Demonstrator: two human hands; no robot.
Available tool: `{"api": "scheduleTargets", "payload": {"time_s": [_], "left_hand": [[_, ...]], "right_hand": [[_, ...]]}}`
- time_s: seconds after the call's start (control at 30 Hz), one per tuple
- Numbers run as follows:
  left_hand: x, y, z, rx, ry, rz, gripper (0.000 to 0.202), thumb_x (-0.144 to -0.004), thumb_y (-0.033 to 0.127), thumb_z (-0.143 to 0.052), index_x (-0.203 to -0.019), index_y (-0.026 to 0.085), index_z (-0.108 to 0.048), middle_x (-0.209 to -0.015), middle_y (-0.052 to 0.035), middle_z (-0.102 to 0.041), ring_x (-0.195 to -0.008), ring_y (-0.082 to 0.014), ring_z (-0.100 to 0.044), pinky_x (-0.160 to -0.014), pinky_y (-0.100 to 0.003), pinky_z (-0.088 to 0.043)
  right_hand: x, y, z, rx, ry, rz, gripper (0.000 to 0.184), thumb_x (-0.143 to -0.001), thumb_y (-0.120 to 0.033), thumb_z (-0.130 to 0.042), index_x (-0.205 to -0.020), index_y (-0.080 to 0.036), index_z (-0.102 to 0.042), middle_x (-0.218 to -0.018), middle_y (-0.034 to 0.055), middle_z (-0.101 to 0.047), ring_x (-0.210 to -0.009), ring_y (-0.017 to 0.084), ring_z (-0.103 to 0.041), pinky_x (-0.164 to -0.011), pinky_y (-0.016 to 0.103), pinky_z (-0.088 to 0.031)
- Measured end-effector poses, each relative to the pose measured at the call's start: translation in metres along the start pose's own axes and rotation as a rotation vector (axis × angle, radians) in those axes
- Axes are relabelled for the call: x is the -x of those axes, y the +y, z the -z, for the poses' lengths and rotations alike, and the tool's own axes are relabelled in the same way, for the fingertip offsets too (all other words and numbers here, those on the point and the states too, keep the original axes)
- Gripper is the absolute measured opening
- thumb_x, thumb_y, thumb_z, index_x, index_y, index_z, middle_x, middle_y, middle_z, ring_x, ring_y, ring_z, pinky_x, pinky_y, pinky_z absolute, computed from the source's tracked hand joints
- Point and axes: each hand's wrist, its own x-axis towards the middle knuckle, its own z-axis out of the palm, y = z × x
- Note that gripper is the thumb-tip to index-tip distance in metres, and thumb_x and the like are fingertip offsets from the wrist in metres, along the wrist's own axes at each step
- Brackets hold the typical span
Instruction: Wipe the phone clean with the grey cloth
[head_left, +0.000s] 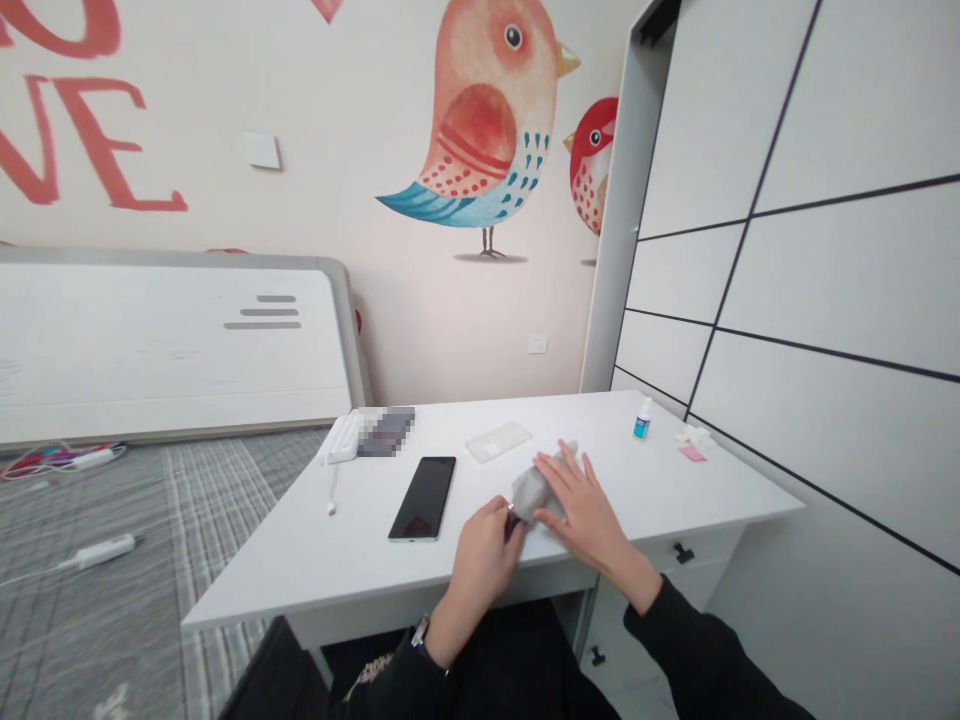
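A grey cloth (534, 480) lies on the white desk (660, 490) near its front edge. My right hand (589, 505) rests flat on the cloth, fingers spread. My left hand (484, 555) is closed just left of it, pinching the cloth's near end, where a small dark thing shows; what that is I cannot tell. A black phone (424, 497) lies face up to the left of my hands. A clear phone case (498, 441) sits behind the cloth.
A small dropper bottle with a blue label (642, 418), crumpled tissue (694, 435) and a pink slip (692, 453) lie at the desk's right. A white charger block (341, 440) is at back left. A bed (150, 560) stands left, white wardrobe panels (810, 300) right.
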Motion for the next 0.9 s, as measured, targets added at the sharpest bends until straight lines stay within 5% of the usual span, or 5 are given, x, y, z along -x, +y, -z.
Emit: {"api": "scheduleTargets", "payload": {"time_s": [0.23, 0.4, 0.57, 0.73, 0.9], "left_hand": [[-0.002, 0.003, 0.004, 0.084, -0.045, 0.003, 0.017, -0.087, 0.023, -0.054, -0.096, 0.021, -0.068, -0.100, -0.0075, -0.072, -0.090, -0.0221, -0.068, -0.084, -0.031, -0.052], [-0.002, -0.004, -0.001, -0.057, 0.013, -0.001, 0.022, -0.093, 0.029, -0.049, -0.086, 0.020, -0.067, -0.090, -0.0096, -0.070, -0.086, -0.0256, -0.067, -0.081, -0.035, -0.053], [-0.002, -0.007, -0.002, 0.069, 0.023, -0.030, 0.022, -0.090, 0.028, -0.052, -0.103, 0.021, -0.069, -0.107, -0.0097, -0.072, -0.097, -0.0240, -0.068, -0.088, -0.033, -0.053], [-0.003, 0.001, 0.002, -0.076, -0.024, 0.020, 0.024, -0.093, 0.027, -0.047, -0.080, 0.019, -0.065, -0.087, -0.0090, -0.068, -0.084, -0.0238, -0.065, -0.079, -0.034, -0.050], [-0.002, 0.000, 0.003, 0.132, -0.035, -0.003, 0.017, -0.086, 0.023, -0.052, -0.095, 0.021, -0.066, -0.097, -0.0077, -0.071, -0.087, -0.0222, -0.066, -0.084, -0.033, -0.051]], "right_hand": [[0.005, -0.002, -0.002, -0.034, -0.003, 0.143, 0.089, -0.091, -0.076, -0.044, -0.161, -0.024, -0.025, -0.161, 0.0094, -0.040, -0.155, 0.035, -0.020, -0.121, 0.062, -0.029], [0.002, 0.003, 0.000, 0.058, 0.100, -0.050, 0.077, -0.097, -0.068, -0.042, -0.158, -0.022, -0.034, -0.157, 0.0111, -0.046, -0.155, 0.040, -0.016, -0.116, 0.071, -0.030], [0.003, -0.002, 0.000, -0.042, -0.022, 0.121, 0.089, -0.090, -0.077, -0.046, -0.160, -0.026, -0.027, -0.163, 0.0053, -0.038, -0.155, 0.033, -0.019, -0.123, 0.061, -0.027], [0.003, 0.016, -0.002, 0.049, 0.080, -0.130, 0.078, -0.097, -0.068, -0.041, -0.158, -0.020, -0.034, -0.159, 0.0123, -0.044, -0.155, 0.040, -0.016, -0.117, 0.072, -0.026], [0.007, -0.005, -0.003, -0.010, -0.024, 0.088, 0.091, -0.091, -0.074, -0.048, -0.162, -0.024, -0.019, -0.166, 0.0095, -0.028, -0.156, 0.037, -0.015, -0.120, 0.067, -0.027]]}}
